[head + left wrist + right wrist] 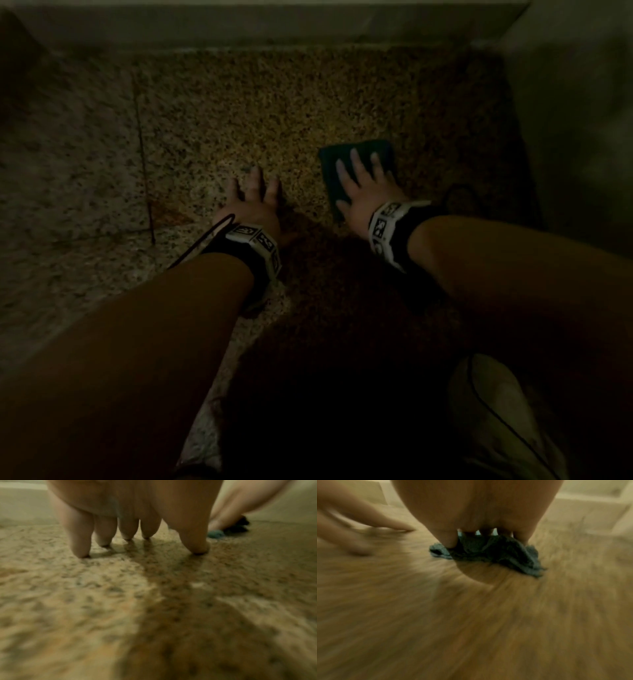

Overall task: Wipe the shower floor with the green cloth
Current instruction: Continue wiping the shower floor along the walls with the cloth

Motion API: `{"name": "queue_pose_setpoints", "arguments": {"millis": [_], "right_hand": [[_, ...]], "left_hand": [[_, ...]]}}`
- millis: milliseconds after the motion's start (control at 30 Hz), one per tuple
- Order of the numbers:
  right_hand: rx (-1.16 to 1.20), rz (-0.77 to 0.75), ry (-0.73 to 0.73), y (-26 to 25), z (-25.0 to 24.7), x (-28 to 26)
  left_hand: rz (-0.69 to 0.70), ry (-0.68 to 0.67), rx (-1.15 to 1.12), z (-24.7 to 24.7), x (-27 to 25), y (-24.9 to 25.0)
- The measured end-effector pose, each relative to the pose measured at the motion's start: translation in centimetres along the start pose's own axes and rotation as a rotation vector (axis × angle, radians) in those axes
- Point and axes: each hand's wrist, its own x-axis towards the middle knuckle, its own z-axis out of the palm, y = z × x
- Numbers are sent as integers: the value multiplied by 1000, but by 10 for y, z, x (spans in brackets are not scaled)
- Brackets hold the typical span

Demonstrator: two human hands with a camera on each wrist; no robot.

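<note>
Best wiped with the right hand (364, 190) flat, fingers spread, pressing the green cloth (356, 161) right of centre on the speckled shower floor (239, 113), left hand (251, 205) splayed, bracing bare floor.

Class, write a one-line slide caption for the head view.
Right hand presses the green cloth flat on the speckled shower floor; left hand braces beside it.
</note>
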Motion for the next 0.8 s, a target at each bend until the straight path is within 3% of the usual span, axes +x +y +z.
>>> {"name": "queue_pose_setpoints", "arguments": {"millis": [233,333,600,800], "right_hand": [[22,34,10,-17,18,-14],[42,44,27,-22,14,-12],[71,-9,44,-36,-42,48],[40,-17,41,-42,-35,37]], "left_hand": [[94,45,89,13,-9,-28],[66,102,43,22,-6,-47],[39,60,16,23,0,-46],[46,49,33,24,0,-47]]}}
